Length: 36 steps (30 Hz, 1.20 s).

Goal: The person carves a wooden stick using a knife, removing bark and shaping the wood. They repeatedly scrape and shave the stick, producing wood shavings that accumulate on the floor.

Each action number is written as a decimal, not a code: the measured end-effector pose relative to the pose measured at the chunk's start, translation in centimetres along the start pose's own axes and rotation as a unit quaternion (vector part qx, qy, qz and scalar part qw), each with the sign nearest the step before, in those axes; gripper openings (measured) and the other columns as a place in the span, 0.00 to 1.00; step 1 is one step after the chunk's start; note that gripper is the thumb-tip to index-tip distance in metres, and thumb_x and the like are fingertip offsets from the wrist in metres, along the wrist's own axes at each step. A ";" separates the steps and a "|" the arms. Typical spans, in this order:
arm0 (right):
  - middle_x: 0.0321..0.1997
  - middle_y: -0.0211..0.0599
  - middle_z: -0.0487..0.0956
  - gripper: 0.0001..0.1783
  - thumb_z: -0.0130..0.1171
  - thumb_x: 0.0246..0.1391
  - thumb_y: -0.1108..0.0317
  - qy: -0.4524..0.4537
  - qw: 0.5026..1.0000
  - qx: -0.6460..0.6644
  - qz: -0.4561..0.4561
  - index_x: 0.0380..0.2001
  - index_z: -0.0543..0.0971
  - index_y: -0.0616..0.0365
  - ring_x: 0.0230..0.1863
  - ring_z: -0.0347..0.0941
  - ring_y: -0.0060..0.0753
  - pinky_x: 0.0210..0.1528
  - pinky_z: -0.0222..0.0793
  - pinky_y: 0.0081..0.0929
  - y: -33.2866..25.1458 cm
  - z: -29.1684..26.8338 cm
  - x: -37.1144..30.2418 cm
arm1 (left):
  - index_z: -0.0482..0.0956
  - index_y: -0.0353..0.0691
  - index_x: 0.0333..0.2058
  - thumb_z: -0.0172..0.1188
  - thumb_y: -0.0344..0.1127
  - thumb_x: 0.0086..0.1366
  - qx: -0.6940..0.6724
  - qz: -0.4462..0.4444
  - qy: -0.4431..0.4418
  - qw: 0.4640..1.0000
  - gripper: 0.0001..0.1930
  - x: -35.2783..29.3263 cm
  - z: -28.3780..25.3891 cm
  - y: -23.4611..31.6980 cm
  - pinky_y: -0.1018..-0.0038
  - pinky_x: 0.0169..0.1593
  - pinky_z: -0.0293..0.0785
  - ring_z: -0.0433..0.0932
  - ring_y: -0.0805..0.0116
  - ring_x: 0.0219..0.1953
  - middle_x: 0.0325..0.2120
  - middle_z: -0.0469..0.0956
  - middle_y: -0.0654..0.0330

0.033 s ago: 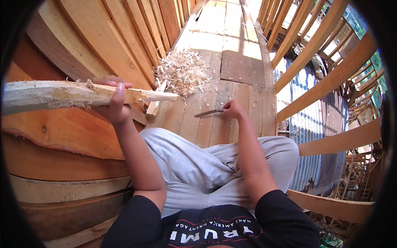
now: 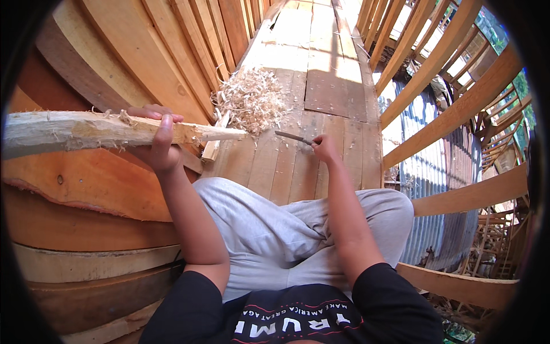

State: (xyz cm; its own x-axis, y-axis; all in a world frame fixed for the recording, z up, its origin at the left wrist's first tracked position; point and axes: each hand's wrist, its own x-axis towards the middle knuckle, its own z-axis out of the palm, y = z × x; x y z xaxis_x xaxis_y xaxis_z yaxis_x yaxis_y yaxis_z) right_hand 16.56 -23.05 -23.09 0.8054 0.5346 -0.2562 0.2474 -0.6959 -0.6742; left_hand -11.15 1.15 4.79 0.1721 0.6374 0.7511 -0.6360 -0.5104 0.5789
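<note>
A long, pale, roughly peeled wooden pole point(image 2: 63, 131) comes in from the left edge, and its carved end tapers to a narrow point. My left hand point(image 2: 162, 142) is closed round it from below, a short way back from that tip, with the thumb up its near side. Small curls of wood cling to its surface. My right hand point(image 2: 324, 148) grips a knife point(image 2: 291, 136) by the handle, most of which the fingers hide. Its narrow blade points left and slightly away from me, toward the pole's tip but apart from it.
A heap of wood shavings point(image 2: 252, 100) lies on the plank floor point(image 2: 338, 123) beyond the pole's tip. Stacked boards point(image 2: 109, 166) rise on my left. Wooden railing slats point(image 2: 458, 114) stand on the right, with corrugated metal sheets point(image 2: 438, 178) below them. My crossed legs in grey trousers point(image 2: 263, 223) are near.
The knife blade has swung away from me: its tip pointed left and toward me before and now points left and away. My right wrist has turned slightly; the left hand and pole stay put.
</note>
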 end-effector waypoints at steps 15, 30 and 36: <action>0.32 0.39 0.84 0.13 0.69 0.40 0.74 0.010 0.999 0.008 -0.041 0.34 0.86 0.54 0.32 0.80 0.31 0.40 0.74 0.28 0.1 -3.7 -0.3 | 0.64 0.38 0.27 0.56 0.29 0.46 0.027 0.003 0.009 1.000 0.10 0.1 0.4 0.5 0.73 0.27 0.72 0.70 0.67 0.17 0.16 0.66 0.58; 0.34 0.37 0.84 0.18 0.61 0.46 0.82 -0.071 0.987 0.083 -0.121 0.42 0.84 0.56 0.34 0.77 0.25 0.40 0.73 0.24 -4.0 -1.0 -0.9 | 0.65 0.38 0.27 0.56 0.29 0.45 0.026 0.005 0.010 1.000 0.10 0.1 0.4 0.4 0.72 0.28 0.71 0.71 0.66 0.17 0.16 0.70 0.56; 0.37 0.41 0.84 0.15 0.64 0.45 0.76 -0.134 0.975 -0.066 -0.164 0.39 0.84 0.54 0.41 0.80 0.35 0.45 0.73 0.31 -5.7 4.2 -3.1 | 0.66 0.37 0.30 0.57 0.26 0.47 -0.007 -0.005 -0.024 1.000 0.11 0.1 -0.4 -0.3 0.70 0.29 0.78 0.70 0.69 0.22 0.20 0.68 0.58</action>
State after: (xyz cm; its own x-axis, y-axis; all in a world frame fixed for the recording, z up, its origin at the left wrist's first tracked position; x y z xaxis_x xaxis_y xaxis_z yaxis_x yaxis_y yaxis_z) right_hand 10.41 -18.68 -21.36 0.5060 0.8325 -0.2256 0.5490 -0.5126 -0.6602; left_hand -11.25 1.62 4.54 0.2142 0.6131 0.7604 -0.6453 -0.4956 0.5814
